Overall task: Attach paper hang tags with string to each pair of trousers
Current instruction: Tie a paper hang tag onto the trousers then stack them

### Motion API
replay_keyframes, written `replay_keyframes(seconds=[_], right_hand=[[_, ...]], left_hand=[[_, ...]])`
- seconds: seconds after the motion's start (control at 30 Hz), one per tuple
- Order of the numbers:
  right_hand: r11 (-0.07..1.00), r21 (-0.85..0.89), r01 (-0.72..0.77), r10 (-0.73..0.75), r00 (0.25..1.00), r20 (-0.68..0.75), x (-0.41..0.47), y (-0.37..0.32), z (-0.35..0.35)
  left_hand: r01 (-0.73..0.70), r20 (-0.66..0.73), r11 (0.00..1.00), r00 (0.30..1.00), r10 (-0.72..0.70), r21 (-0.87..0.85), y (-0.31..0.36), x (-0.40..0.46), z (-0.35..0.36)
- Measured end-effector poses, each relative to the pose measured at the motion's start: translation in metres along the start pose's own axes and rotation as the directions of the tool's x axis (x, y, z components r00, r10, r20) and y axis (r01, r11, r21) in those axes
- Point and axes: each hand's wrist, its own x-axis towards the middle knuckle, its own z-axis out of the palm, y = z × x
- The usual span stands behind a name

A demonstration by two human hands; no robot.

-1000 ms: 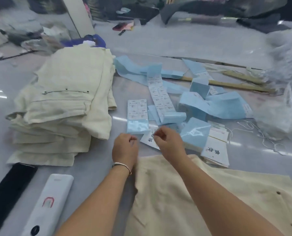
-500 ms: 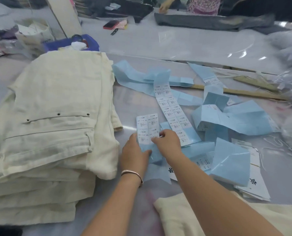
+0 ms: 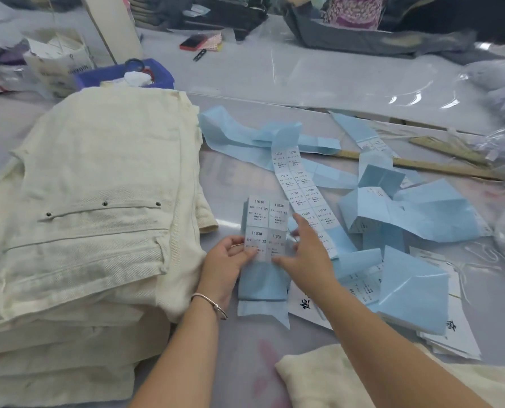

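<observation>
My left hand (image 3: pixel 227 259) pinches the lower left edge of a white label sheet (image 3: pixel 265 222) printed "1103#" on blue backing. My right hand (image 3: pixel 305 251) holds the sheet's right edge, thumb on its lower corner and fingers stretched up along its side. A stack of folded cream trousers (image 3: pixel 92 207) lies at the left. Another cream pair (image 3: pixel 319 378) lies at the bottom under my right forearm. White paper hang tags (image 3: pixel 451 334) with black characters sit at the lower right, partly under blue paper. Thin white string (image 3: pixel 486 260) lies to their right.
A long label strip (image 3: pixel 304 189) and loose blue backing paper (image 3: pixel 422 213) cover the table's middle. A wooden ruler (image 3: pixel 439 167) lies behind them. A blue tray (image 3: pixel 127 75) stands beyond the stack, dark garments (image 3: pixel 363 39) at the far edge, clear plastic bags (image 3: pixel 504 136) at the right.
My head moved forward and closer over the table. Both hands went from the cream trousers up to the label sheet and took hold of it.
</observation>
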Motion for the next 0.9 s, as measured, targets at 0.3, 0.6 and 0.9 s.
replay_keyframes(seconds=[0.3, 0.6, 0.9], right_hand=[[0.827, -0.405, 0.389, -0.468, 0.877, -0.113, -0.004, -0.015, 0.014], [0.844, -0.357, 0.401, -0.456, 0.886, -0.084, 0.004, -0.024, 0.014], [0.870, -0.305, 0.387, -0.437, 0.892, -0.114, 0.008, -0.027, 0.008]], left_hand=[[0.009, 0.233, 0.997, 0.972, 0.009, -0.075, 0.004, 0.001, -0.013], [0.028, 0.204, 0.999, 0.979, -0.019, -0.042, 0.005, 0.000, -0.008], [0.074, 0.063, 0.997, 0.995, -0.073, -0.014, 0.004, 0.005, 0.001]])
